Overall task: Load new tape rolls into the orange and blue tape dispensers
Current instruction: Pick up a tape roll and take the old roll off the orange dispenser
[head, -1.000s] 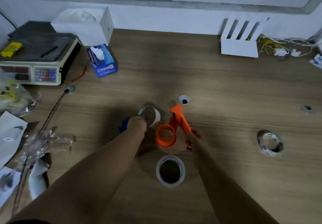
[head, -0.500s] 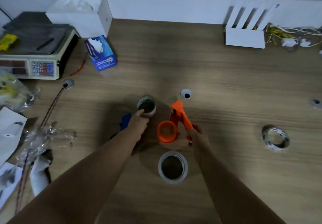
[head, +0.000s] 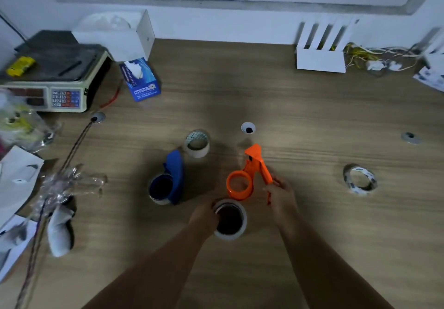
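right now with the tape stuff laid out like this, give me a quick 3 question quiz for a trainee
1. True or false: the orange dispenser already has a tape roll on its ring.
2. Which hand grips the handle of the orange dispenser: A) left hand B) right hand C) neither
3. Fill in: the left hand touches the rim of the ____ lying nearest the person.

Key
1. False. The orange ring is bare.
2. B. The right hand holds the handle.
3. Tape roll. It lies flat on the table, just in front of the orange dispenser. The blue dispenser lies apart to the left, with nobody touching it.
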